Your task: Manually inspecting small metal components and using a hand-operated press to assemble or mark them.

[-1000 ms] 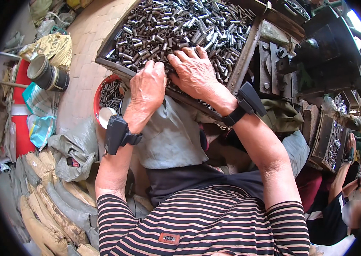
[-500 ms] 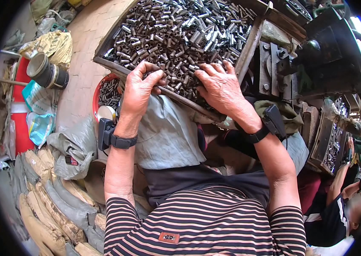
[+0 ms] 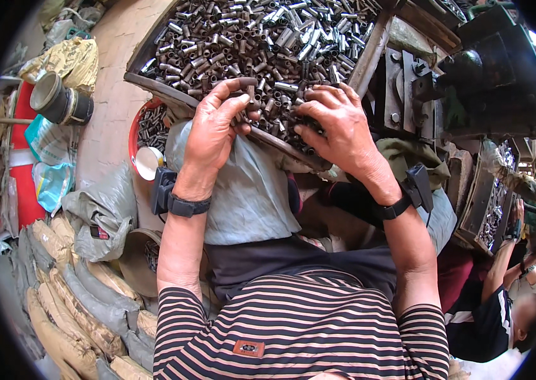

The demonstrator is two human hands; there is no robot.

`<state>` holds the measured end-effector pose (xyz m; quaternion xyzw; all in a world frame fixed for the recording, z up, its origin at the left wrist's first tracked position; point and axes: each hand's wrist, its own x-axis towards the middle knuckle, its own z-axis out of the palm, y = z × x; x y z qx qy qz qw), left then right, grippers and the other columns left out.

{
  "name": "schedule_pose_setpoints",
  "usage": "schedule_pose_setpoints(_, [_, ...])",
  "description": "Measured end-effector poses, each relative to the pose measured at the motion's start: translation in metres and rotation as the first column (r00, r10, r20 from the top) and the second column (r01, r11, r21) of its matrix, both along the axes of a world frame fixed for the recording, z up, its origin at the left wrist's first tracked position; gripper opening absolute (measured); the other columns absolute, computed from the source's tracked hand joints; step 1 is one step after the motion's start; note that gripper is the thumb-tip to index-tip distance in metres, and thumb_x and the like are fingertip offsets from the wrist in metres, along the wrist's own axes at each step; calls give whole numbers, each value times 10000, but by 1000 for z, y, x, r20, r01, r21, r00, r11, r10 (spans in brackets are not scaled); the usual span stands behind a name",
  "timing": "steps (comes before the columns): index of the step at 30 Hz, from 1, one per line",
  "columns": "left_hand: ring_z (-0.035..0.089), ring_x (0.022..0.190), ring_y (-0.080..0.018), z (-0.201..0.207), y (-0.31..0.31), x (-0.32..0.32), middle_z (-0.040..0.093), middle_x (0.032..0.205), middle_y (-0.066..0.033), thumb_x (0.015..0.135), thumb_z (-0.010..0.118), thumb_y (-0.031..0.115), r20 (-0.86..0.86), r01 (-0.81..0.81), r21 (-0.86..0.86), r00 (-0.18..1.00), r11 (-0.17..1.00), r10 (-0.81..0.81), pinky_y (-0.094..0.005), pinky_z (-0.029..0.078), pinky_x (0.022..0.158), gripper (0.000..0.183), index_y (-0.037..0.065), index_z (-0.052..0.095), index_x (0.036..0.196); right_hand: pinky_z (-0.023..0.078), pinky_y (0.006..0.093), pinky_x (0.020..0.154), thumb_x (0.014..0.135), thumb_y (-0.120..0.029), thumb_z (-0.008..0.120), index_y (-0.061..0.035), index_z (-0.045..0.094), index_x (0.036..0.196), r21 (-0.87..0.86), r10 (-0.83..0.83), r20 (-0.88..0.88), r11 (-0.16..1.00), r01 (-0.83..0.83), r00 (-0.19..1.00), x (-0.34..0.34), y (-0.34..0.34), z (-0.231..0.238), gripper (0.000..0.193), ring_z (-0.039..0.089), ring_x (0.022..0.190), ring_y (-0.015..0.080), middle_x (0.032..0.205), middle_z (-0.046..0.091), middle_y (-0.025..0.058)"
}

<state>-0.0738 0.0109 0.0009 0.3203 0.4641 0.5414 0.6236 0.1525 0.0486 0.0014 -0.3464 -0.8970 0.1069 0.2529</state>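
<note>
Left hand (image 3: pixel 217 123) curls loosely over a few short metal tubes (image 3: pixel 249 38) at the wooden tray's (image 3: pixel 369 54) near edge, right hand (image 3: pixel 337 123) pinching more beside it, both braced low on the rim, presumably for reach.

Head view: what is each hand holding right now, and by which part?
The left hand pinches a small metal tube between thumb and fingertips. The right hand lies curled over the tubes in the tray; whether it grips any cannot be told.
</note>
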Motion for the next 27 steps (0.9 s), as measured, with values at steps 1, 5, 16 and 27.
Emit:
schedule_pose_setpoints(1, [601,747,-77,0,0,2,616,922,21,909,530,102,12,-5,-7,1000,1000,6,-183,448,569,273,80,555,1180,319,463,1005,773,-270,676,-86,626,928,-28,17,-43,999,-18,999,2,4,2,246,519,1102,281,1085,587,93])
schedule_pose_setpoints(5, [613,725,-86,0,1,6,632,870,-9,898,570,114,63,-9,-2,998,1000,10,-191,462,558,229,69,566,1123,397,445,867,776,-236,666,-74,612,879,-58,-79,-95,996,74,992,-11,27,-5,200,543,967,281,997,604,89])
schedule_pose_setpoints(16, [614,698,-90,-1,-5,7,631,856,-21,894,573,91,105,-45,-30,993,999,48,-189,478,544,122,59,570,1012,425,451,748,724,-130,688,-75,570,924,43,-119,-44,992,121,992,-33,39,-12,239,584,835,311,770,633,109])
schedule_pose_setpoints(27, [606,700,-84,0,-7,39,634,883,-14,921,557,124,63,80,13,995,997,-81,-186,455,538,123,60,581,1023,503,261,664,830,-31,573,5,569,1103,-686,-324,-590,684,-248,740,-11,-2,-1,275,616,753,113,846,659,92])
